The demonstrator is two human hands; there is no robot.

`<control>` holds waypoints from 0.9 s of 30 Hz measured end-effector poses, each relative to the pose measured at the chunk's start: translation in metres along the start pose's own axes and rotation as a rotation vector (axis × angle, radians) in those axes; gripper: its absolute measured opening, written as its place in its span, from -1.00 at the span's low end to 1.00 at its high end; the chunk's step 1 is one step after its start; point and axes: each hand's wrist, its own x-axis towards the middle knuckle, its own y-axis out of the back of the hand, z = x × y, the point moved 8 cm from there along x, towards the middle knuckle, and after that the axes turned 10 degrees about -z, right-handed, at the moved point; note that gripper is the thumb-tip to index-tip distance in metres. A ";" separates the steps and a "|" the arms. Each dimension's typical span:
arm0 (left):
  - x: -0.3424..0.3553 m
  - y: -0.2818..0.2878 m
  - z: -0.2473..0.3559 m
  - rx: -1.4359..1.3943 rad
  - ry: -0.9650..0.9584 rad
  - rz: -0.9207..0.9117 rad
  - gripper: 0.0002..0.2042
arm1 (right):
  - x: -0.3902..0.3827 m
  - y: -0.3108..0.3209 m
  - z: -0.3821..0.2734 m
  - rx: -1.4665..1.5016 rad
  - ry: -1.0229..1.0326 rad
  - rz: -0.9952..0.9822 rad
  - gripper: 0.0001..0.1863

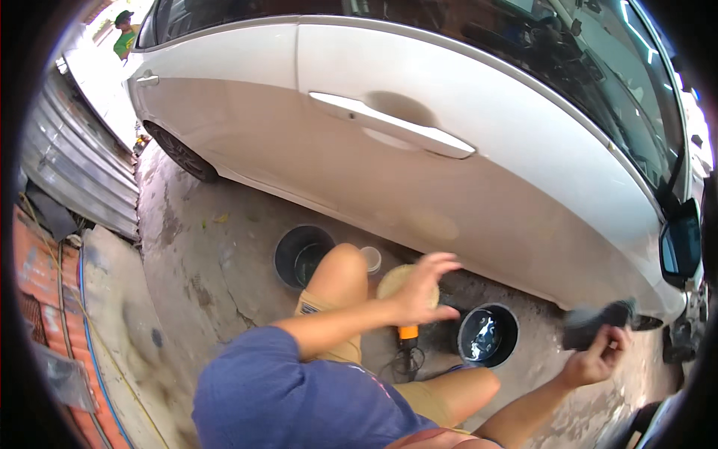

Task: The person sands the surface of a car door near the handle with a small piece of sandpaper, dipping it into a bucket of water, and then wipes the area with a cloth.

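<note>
Left hand (416, 296), grip wide, could upset the nearby bucket (511, 334) if lowered carelessly; right hand (592, 362), grip holding a blurred dark pad (585, 326), might drop it through loose fingers.

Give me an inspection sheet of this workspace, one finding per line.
Surface: grey concrete floor, stained and cracked.
Work things: silver-white car; dark grey flat piece, blurred; orange-and-black power tool with pale round pad.
Clutter: round black bucket holding liquid; second round black bucket; small white round tub.
Grips: left grip open, overlapping the pale pad in view, contact unclear; right grip holding the dark grey piece.
Cables: thin black cable, looped by the tool.
Surroundings: grey corrugated metal sheet; person in green top, upper left.
</note>
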 end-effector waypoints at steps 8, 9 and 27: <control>0.011 0.001 0.040 -0.606 0.020 -0.065 -0.50 | -0.048 -0.197 -0.134 0.512 -0.374 -0.139 -0.61; 0.013 0.028 0.045 -0.536 0.091 0.006 -0.50 | -0.042 -0.227 -0.141 0.408 -0.254 -0.254 -0.55; 0.031 0.089 -0.059 -1.097 -0.079 0.302 -0.59 | -0.043 -0.377 -0.197 -0.131 0.523 -0.587 -0.57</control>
